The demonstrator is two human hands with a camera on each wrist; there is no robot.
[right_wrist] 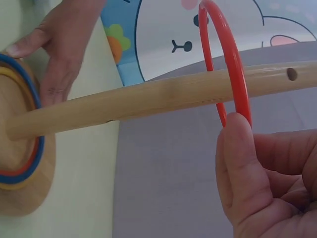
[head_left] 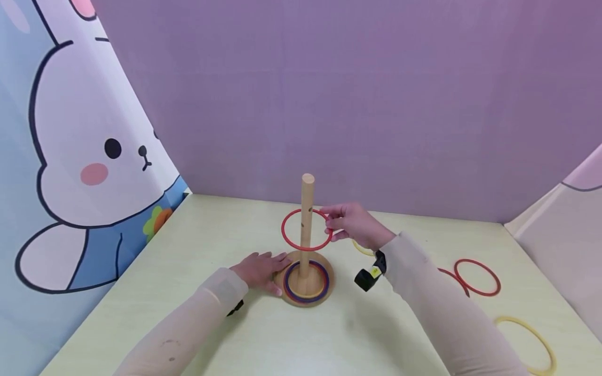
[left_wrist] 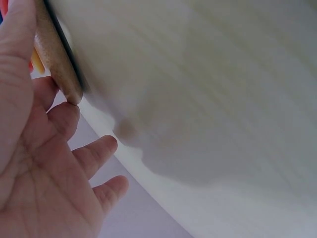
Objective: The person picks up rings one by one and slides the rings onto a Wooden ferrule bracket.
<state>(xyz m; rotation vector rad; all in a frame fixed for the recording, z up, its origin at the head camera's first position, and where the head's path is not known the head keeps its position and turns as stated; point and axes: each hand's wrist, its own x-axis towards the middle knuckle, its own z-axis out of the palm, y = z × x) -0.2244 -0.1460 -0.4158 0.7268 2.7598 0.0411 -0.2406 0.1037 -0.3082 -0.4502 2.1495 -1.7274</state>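
A wooden peg (head_left: 307, 196) stands upright on a round wooden base (head_left: 331, 279). Raised above that base, a red ring (right_wrist: 237, 72) encircles the peg, and my right hand (head_left: 354, 224) pinches its right side between thumb and fingers. My left hand (head_left: 263, 270) rests at the left edge of the base, its fingers extended and touching the rim. In the left wrist view, the ring and little fingers stand off the wood. Around the foot of the peg lie a blue ring (right_wrist: 40, 153) and red and yellow rings.
On the table's right side lie two red rings, one whole red ring (head_left: 475, 260) and another partly behind the right sleeve. A yellow ring (head_left: 550, 355) is nearer the front. Another yellow ring (head_left: 361, 249) shows partly under the right hand. Fabric walls (head_left: 376, 130) enclose the table.
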